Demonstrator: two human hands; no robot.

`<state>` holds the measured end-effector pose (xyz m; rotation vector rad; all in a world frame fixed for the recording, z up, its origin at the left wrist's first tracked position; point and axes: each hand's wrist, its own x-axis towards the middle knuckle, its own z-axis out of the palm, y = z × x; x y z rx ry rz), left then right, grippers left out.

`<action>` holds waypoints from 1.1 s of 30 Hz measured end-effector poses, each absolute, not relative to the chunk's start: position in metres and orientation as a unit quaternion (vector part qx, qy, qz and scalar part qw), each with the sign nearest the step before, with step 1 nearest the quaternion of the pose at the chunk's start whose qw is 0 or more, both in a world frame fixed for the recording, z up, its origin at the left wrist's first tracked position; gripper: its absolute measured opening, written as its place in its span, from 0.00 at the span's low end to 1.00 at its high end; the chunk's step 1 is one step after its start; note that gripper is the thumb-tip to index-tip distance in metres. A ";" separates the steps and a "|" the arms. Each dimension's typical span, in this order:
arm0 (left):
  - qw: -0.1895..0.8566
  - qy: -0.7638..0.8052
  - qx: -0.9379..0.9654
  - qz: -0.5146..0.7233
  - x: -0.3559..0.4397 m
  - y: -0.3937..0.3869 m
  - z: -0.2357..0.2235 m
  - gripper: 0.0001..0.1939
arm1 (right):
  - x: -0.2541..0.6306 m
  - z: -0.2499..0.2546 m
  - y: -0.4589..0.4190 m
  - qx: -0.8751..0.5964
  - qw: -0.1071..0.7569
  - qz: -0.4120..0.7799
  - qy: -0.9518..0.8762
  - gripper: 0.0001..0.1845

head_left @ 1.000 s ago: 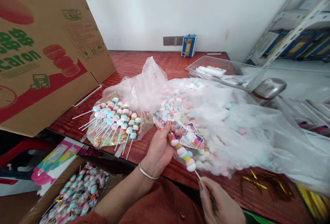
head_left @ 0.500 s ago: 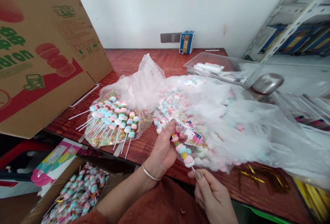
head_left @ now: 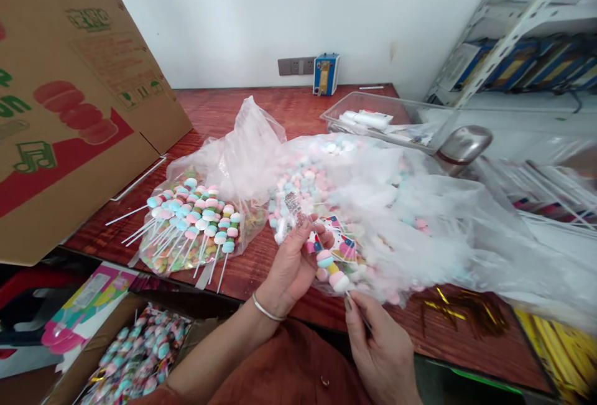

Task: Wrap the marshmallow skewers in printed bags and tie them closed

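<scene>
While left fingers (head_left: 301, 232) apparently pinch wrapper (head_left: 293, 204), right fingers (head_left: 355, 319) grip stick (head_left: 347, 293), skewered candy (head_left: 333, 270) between.

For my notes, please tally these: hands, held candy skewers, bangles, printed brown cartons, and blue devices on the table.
Hands: 2 (left hand, right hand)
Held candy skewer: 1
Bangle: 1
Printed brown carton: 1
Blue device: 1
Total: 6

Two hands (head_left: 290, 268) (head_left: 383, 338), one bracelet (head_left: 265, 310), one held candy skewer (head_left: 337, 279)
</scene>
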<state>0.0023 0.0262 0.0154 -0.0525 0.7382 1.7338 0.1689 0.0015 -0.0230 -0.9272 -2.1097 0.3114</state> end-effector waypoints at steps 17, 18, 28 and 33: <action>0.613 0.371 -0.030 0.698 0.016 0.027 0.018 0.10 | 0.163 -0.023 0.004 -0.422 0.414 0.270 -0.760 0.08; 0.630 0.358 -0.007 0.689 0.011 0.027 0.017 0.12 | 0.164 -0.023 0.005 -0.437 0.408 0.314 -0.737 0.08; 0.625 0.235 0.001 0.744 -0.014 0.037 0.004 0.06 | 0.161 -0.026 0.004 -0.415 0.314 0.717 -0.464 0.20; 0.629 0.272 -0.044 0.727 -0.001 0.041 0.010 0.10 | 0.160 -0.026 0.003 -0.409 0.295 0.680 -0.533 0.20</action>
